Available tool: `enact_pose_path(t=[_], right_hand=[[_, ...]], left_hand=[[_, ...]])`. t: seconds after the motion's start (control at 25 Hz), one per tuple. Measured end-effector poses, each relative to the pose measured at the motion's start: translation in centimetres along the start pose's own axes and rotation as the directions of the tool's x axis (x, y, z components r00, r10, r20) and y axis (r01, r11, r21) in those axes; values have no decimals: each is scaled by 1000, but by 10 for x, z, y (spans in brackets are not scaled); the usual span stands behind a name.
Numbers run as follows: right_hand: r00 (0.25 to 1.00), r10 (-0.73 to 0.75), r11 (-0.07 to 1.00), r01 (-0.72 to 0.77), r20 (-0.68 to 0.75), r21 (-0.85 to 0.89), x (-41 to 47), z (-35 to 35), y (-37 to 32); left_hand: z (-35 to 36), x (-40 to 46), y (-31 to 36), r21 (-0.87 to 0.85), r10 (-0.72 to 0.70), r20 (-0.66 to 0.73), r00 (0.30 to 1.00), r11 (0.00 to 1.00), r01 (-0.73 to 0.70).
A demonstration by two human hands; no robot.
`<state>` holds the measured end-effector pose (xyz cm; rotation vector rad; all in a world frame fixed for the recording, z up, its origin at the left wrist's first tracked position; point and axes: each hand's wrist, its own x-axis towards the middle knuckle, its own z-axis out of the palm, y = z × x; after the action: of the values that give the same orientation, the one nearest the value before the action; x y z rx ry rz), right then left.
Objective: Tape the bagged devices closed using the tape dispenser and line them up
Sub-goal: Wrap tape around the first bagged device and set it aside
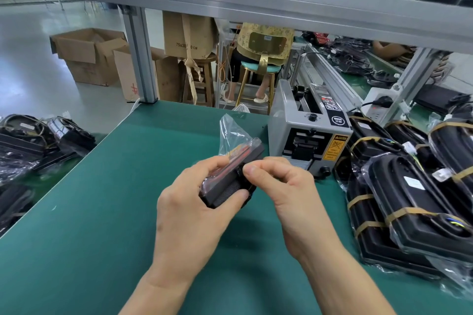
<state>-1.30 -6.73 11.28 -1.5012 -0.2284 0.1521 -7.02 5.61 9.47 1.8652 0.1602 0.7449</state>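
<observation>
Your left hand [194,202] grips the bagged device [231,174] from below and the near side, fingers curled round its dark body, which is held above the green worktop [102,225] just in front of the tape dispenser [311,133]. Your right hand [279,181] pinches at the device's upper edge; whether a tape strip lies between its fingertips cannot be made out. The bag's clear loose end stands up toward the dispenser, and your hands hide much of the device. Right of the dispenser, taped bagged devices [409,199] crowd the worktop and run off the picture's edge. Well left of the dispenser, a dark, blurred heap of bagged devices [30,146] lies beyond the worktop's left edge. Bare green surface lies between that edge and your hands.
</observation>
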Motion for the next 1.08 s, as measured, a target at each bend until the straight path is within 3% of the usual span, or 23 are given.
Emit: enact_pose_path(t=[0.56,1.08], right_hand=[[999,-45,999,44,-23,-30,1,3,2],[972,-182,957,140,-151,-253,-2,12,1]], left_hand=[[0,1,-1,-12,-1,-6,1000,1000,1],[0,3,0,-19,30,-29,999,999,-30]])
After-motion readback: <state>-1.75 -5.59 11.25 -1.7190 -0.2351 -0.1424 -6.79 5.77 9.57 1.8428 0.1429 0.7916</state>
